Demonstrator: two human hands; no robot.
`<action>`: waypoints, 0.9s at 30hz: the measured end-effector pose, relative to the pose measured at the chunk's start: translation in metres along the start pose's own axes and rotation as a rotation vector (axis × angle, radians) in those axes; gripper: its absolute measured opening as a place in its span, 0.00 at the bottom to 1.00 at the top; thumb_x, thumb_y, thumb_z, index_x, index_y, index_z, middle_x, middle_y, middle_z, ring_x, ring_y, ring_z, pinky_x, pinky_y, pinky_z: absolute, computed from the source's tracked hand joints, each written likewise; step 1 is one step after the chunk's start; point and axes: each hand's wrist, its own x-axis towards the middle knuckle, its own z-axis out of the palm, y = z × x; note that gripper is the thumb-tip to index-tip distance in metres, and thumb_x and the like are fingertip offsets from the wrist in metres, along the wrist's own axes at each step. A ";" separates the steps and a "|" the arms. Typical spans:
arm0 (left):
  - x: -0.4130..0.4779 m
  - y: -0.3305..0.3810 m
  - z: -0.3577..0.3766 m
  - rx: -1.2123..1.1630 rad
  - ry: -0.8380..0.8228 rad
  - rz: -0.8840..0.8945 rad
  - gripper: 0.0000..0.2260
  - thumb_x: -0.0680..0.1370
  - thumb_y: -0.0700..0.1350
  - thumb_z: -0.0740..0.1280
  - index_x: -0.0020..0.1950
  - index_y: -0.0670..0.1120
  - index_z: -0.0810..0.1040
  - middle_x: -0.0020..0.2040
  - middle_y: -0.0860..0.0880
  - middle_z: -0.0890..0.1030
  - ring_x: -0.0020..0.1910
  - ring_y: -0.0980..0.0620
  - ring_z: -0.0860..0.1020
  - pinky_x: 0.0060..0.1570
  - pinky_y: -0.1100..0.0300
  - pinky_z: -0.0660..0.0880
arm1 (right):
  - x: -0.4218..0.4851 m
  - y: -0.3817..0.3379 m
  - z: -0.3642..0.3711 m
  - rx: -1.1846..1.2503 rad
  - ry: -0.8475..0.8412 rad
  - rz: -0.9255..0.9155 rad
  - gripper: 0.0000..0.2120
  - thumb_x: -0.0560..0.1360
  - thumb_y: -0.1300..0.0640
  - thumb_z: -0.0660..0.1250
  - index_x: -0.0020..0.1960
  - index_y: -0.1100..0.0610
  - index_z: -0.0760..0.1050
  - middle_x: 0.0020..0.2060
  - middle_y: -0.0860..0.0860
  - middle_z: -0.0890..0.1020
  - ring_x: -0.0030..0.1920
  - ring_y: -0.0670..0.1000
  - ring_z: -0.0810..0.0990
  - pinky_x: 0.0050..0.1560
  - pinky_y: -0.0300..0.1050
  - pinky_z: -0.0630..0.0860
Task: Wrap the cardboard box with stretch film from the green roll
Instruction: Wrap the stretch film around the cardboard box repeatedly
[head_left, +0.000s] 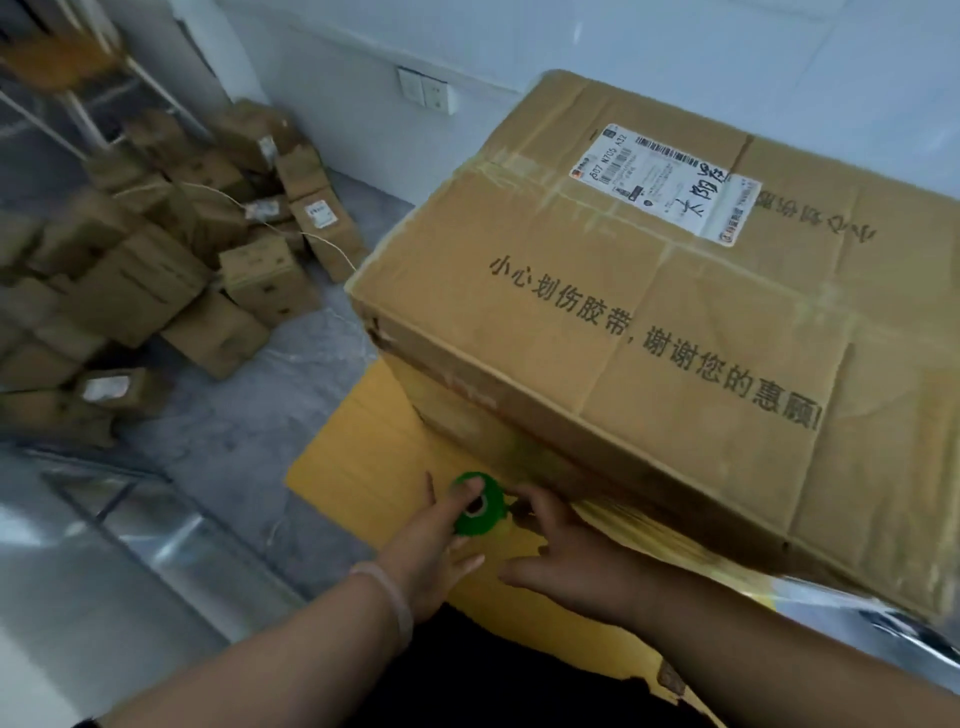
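Left hand (426, 551), near centre: fingers curled round the green roll (480, 504), grasping it.
Right hand (566, 551): fingertips at the roll's right side, thumb spread; grip cannot be told.
Roll: low at the near face of the cardboard box (675, 322), over a yellow cardboard sheet (363, 467).
Stretch film (649, 525): glossy along the box's near lower edge.
Shipping label (670, 182): on the box top.
Small cartons (156, 270): piled far left.

Both arms reach forward — left hand (431, 551) grips the green roll (485, 514), right hand (571, 545) splayed.
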 end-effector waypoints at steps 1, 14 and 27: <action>-0.004 -0.004 0.003 0.003 -0.006 0.000 0.46 0.70 0.55 0.75 0.79 0.65 0.49 0.74 0.49 0.69 0.74 0.43 0.67 0.66 0.45 0.68 | -0.004 0.002 0.000 -0.011 0.014 -0.001 0.37 0.70 0.48 0.70 0.73 0.45 0.54 0.70 0.47 0.64 0.69 0.46 0.64 0.67 0.44 0.66; 0.002 -0.032 0.002 -0.029 -0.031 0.020 0.43 0.73 0.47 0.72 0.80 0.62 0.49 0.72 0.48 0.71 0.73 0.41 0.68 0.74 0.42 0.61 | -0.007 -0.001 -0.008 -0.079 -0.030 0.027 0.39 0.61 0.42 0.67 0.69 0.38 0.56 0.71 0.44 0.63 0.72 0.45 0.61 0.70 0.47 0.65; -0.010 -0.075 0.021 -0.160 -0.037 0.101 0.45 0.72 0.47 0.74 0.80 0.62 0.48 0.68 0.47 0.75 0.65 0.44 0.76 0.70 0.43 0.68 | -0.026 0.011 -0.012 0.018 -0.125 -0.049 0.30 0.66 0.35 0.70 0.62 0.37 0.59 0.59 0.32 0.66 0.57 0.37 0.67 0.54 0.33 0.68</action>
